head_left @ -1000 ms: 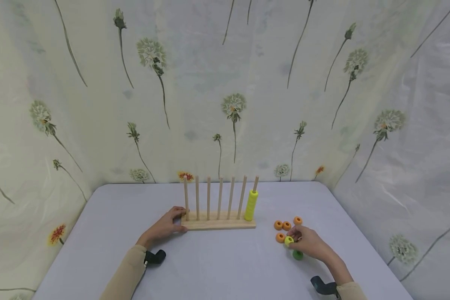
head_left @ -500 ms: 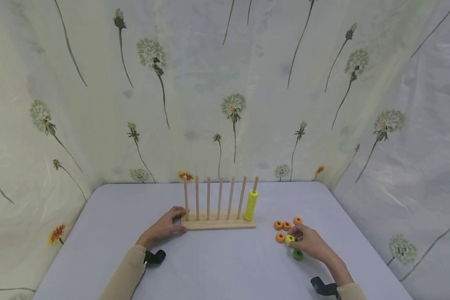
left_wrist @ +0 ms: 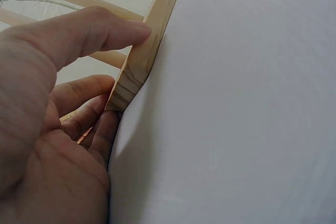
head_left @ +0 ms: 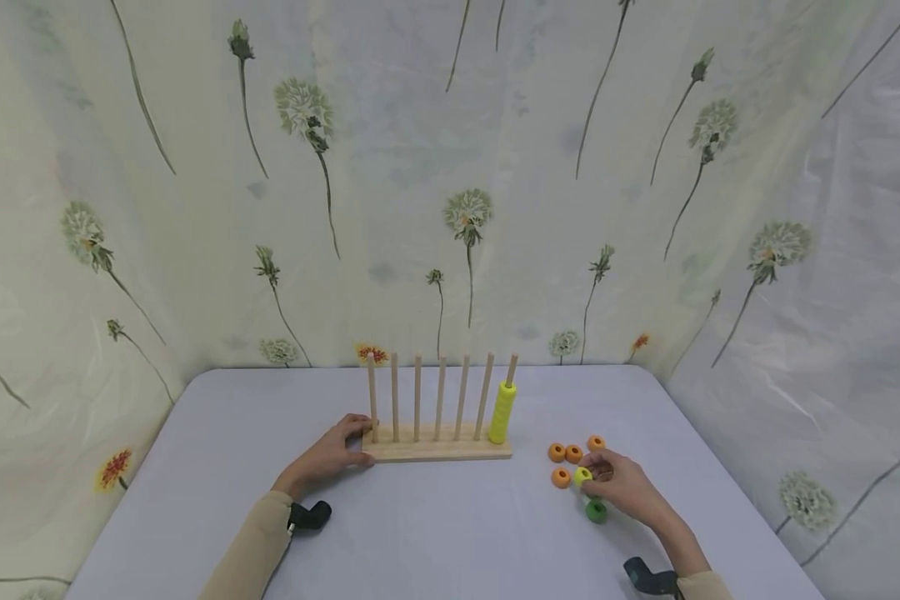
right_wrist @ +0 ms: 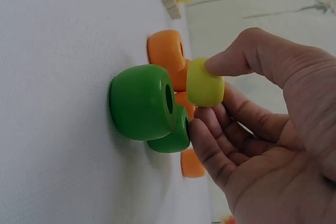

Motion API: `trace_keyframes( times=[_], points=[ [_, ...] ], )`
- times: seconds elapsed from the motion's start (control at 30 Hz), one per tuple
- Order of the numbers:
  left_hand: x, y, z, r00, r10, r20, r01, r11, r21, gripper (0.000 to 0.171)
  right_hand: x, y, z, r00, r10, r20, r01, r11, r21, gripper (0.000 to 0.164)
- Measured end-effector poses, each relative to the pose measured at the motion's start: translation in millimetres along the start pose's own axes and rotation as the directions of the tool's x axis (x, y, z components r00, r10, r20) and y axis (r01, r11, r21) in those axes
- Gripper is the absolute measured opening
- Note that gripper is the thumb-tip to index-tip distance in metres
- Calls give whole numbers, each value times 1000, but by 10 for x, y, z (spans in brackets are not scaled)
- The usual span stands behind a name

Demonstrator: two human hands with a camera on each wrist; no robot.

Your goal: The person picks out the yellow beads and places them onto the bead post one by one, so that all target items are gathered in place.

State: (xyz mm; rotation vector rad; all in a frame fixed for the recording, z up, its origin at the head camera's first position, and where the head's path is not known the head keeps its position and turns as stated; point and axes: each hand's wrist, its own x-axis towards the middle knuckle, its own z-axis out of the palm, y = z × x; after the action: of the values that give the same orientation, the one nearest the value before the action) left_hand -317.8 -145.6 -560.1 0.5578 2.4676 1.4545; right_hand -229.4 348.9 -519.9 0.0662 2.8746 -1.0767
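My left hand [head_left: 333, 450] grips the left end of a wooden peg rack [head_left: 438, 451], thumb on its front edge and fingers behind, as the left wrist view shows. Yellow beads [head_left: 502, 412] fill most of the rightmost peg; the other pegs are bare. My right hand [head_left: 624, 483] pinches one yellow bead [right_wrist: 205, 82] between thumb and fingers, held just above the table. Below it in the head view sits a green bead [head_left: 596, 511]. The right wrist view shows a second green bead [right_wrist: 173, 135] behind the nearer one, close to my fingertips.
Several orange beads [head_left: 561, 477] lie on the white tabletop [head_left: 450, 533] between the rack and my right hand. A flower-patterned curtain [head_left: 390, 167] hangs behind the table and along both sides. Dark wrist mounts [head_left: 311, 514] sit on both forearms.
My right hand has shifted slightly right and away with the yellow bead, uncovering more of the green bead below it. The left hand and the peg rack stay where they were.
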Motion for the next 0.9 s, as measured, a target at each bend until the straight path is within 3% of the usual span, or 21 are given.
trace_keyframes(
  times=[0.47, 0.9],
  points=[
    [3, -5, 9, 1000, -13, -10, 13, 1000, -3, 65, 1, 12, -50, 999, 7, -47, -6, 1000, 29, 38],
    [29, -37, 12, 1000, -5, -13, 6, 1000, 20, 66, 104, -127, -196, 986, -126, -113, 127, 992, 3, 31]
  ],
)
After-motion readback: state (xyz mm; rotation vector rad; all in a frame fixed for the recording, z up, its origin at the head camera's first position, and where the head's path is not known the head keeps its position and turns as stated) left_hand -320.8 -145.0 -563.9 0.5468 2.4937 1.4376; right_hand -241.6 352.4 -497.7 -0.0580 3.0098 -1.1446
